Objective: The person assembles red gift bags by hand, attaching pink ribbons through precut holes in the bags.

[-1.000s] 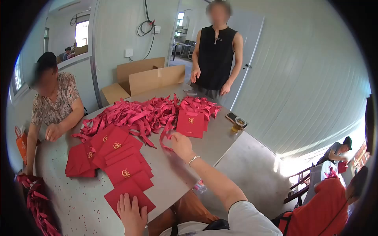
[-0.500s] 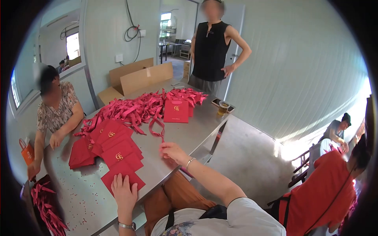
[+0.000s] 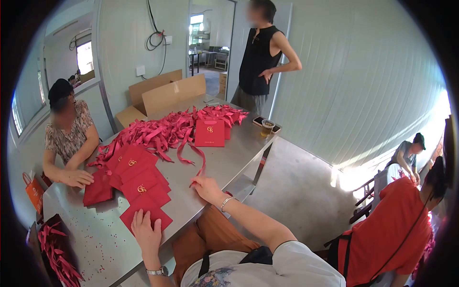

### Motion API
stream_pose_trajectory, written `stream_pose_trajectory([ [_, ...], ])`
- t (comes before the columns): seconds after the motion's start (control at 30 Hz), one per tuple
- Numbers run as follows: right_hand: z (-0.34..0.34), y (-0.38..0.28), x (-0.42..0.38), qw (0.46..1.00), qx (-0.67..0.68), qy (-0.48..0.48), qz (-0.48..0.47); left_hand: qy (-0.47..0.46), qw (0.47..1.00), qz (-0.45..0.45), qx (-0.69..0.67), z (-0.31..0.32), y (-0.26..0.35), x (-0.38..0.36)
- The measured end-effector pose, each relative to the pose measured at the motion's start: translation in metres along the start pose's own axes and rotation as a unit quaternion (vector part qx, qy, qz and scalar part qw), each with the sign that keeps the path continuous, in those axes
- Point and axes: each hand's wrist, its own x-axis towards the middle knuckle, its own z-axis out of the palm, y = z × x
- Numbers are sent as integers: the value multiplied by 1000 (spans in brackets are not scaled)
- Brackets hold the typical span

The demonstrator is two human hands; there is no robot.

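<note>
My left hand (image 3: 147, 232) lies with its fingers spread flat on a small red gift bag (image 3: 160, 216) near the table's front edge. That bag is the nearest of an overlapping row of red bags (image 3: 152, 179) with gold lettering. My right hand (image 3: 208, 190) is closed in a pinch on the end of a red ribbon (image 3: 203, 158). The ribbon trails back across the metal table to a large heap of ribbons (image 3: 165, 131). One red bag with gold print (image 3: 209, 134) leans upright against the heap.
A co-worker's hand (image 3: 79, 178) rests beside a stack of red bags (image 3: 99, 188) on the left. An open cardboard box (image 3: 174, 93) stands behind the heap. A cup of drink (image 3: 267, 128) is at the table's far right corner. Another person (image 3: 260, 57) stands beyond the table.
The ribbon at my right hand has been drawn out further, curving toward me. The seated co-worker's hand has come up to the left stack. The standing person has turned. My left hand stays on the bag.
</note>
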Motion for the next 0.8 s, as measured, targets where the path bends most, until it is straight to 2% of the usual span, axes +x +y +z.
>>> stream_pose_trajectory([
  [0.1, 0, -5, 1, 1000, -4, -6, -11, 2, 1000, -9, -2, 1, 2, -1],
  [0.17, 0, -11, 2, 994, -106, 0, 22, 3, 1000, -5, 4, -1, 2, 0],
  [0.2, -3, -19, 2, 994, -109, -5, 22, 0, 1000, 4, 16, -2, 3, 0],
  [0.27, -8, -32, 7, 961, -243, 86, -97, 2, 1000, 11, 23, -2, 5, -1],
  [0.3, -7, -29, 10, 960, -248, 85, -101, -3, 1000, 7, 27, -2, 6, 0],
  [0.37, 2, -24, 7, 970, -219, -22, -100, -15, 999, -2, 32, 0, 6, 0],
  [0.4, 3, -24, 7, 970, -219, -23, -100, -16, 999, -3, 32, 1, 5, 0],
  [0.5, 5, -24, 10, 992, -109, -50, -28, -22, 999, -8, 40, 6, 3, 1],
  [0.6, 7, -15, 10, 999, -47, -16, -21, -19, 999, 8, 31, 13, 11, 9],
  [0.7, 3, -12, 11, 999, -15, -39, -15, -44, 998, 26, 28, 12, 29, 29],
  [0.8, -5, -24, 14, 1000, 22, 5, 5, -64, 997, 23, 43, 14, 40, 42],
])
